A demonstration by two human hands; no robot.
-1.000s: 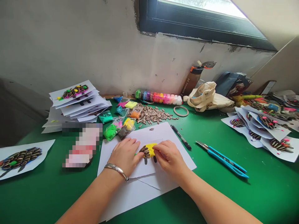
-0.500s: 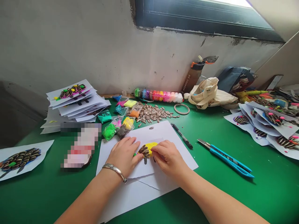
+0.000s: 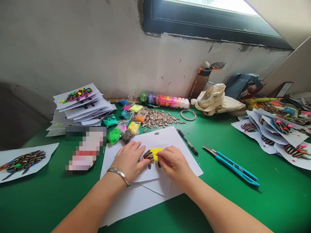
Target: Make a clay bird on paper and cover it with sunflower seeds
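Observation:
A yellow clay shape (image 3: 155,154) is stuck on white paper (image 3: 151,175), with several striped sunflower seeds (image 3: 147,155) overlapping on its left part. Dark leg-like pieces show below it. My left hand (image 3: 130,160) lies flat on the paper, fingers stretched out, its thumb touching the edge of the seeds. Bits of green and pink clay show beside that thumb. Over the right end of the yellow clay, my right hand (image 3: 173,163) is closed in a pinch. Whatever sits between its fingertips is hidden.
Behind the paper lie a pile of sunflower seeds (image 3: 159,118) and bags of coloured clay (image 3: 115,135). To the right are a pen (image 3: 187,141), a tape roll (image 3: 188,114) and a blue utility knife (image 3: 233,166). Stacks of seed pictures (image 3: 80,110) stand on both sides.
Both hands keep nearly the same place on the paper, the right still pinching at the yellow clay. The whole view has shifted slightly.

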